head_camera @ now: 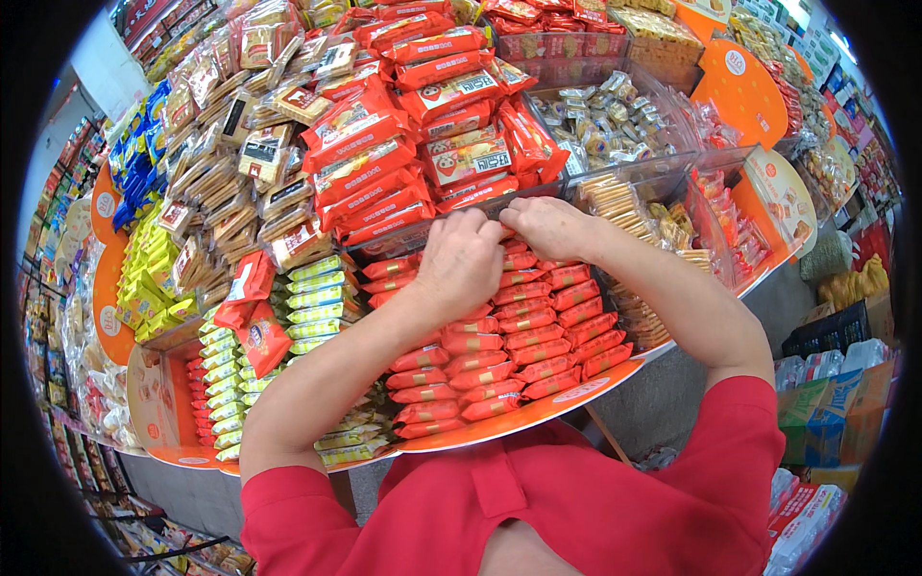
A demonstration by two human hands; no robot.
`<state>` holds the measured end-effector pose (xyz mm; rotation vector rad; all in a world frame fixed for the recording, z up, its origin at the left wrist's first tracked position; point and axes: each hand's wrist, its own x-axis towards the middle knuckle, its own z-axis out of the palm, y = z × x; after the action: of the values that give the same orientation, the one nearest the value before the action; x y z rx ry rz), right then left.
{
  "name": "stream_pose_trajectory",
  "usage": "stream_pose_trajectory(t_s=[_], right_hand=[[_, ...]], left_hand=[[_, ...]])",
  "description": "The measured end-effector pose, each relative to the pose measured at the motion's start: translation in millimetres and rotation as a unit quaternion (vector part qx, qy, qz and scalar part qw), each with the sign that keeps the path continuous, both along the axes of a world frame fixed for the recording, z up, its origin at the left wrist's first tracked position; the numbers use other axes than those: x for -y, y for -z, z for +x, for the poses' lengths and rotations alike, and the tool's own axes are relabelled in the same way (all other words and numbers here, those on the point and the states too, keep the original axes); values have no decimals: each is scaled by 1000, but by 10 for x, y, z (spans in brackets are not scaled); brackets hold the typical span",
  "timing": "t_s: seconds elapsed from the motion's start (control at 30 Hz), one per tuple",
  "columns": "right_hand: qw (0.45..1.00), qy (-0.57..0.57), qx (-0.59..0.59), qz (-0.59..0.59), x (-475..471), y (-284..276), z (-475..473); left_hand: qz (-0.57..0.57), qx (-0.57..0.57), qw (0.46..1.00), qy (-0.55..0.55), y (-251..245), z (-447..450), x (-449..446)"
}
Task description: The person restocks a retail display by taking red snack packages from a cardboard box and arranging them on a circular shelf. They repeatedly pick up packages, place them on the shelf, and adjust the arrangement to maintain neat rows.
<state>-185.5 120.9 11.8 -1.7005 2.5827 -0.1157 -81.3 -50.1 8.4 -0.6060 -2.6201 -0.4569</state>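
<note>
Both of my hands meet at the back of the rows of small red snack packets (497, 345), just in front of a clear plastic divider (403, 241). My left hand (462, 263) is bent over the packets, its knuckles up and its fingertips hidden. Beside it on the right, my right hand (549, 227) has its fingers curled down, with a bit of red wrapper under them. Whether either hand grips a packet cannot be seen. Behind the divider rise stacks of larger red biscuit packs (371, 162).
Yellow-green striped packets (317, 299) fill the left section, with loose red packets (263, 338) on top. Clear-wrapped crackers (270, 155) heap behind them. Plastic bins hold stacked biscuits (619, 205) and wrapped sweets (601, 119) at right. An orange rim (533, 407) edges the display; cartons (835, 414) stand right.
</note>
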Motion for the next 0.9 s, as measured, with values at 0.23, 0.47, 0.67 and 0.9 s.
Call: stream_pose_trajectory(t_s=[0.23, 0.47, 0.67, 0.9], right_hand=[[998, 32, 54, 0, -24, 11, -39], [996, 60, 45, 56, 53, 55, -5], [996, 90, 13, -18, 38, 152, 57], [990, 35, -121, -59, -1, 238, 169]], left_hand=[[-4, 115, 993, -27, 116, -87, 40], [-59, 126, 988, -67, 225, -217, 25], [-58, 51, 994, -79, 307, -232, -13], [-163, -30, 986, 10, 307, -183, 50]])
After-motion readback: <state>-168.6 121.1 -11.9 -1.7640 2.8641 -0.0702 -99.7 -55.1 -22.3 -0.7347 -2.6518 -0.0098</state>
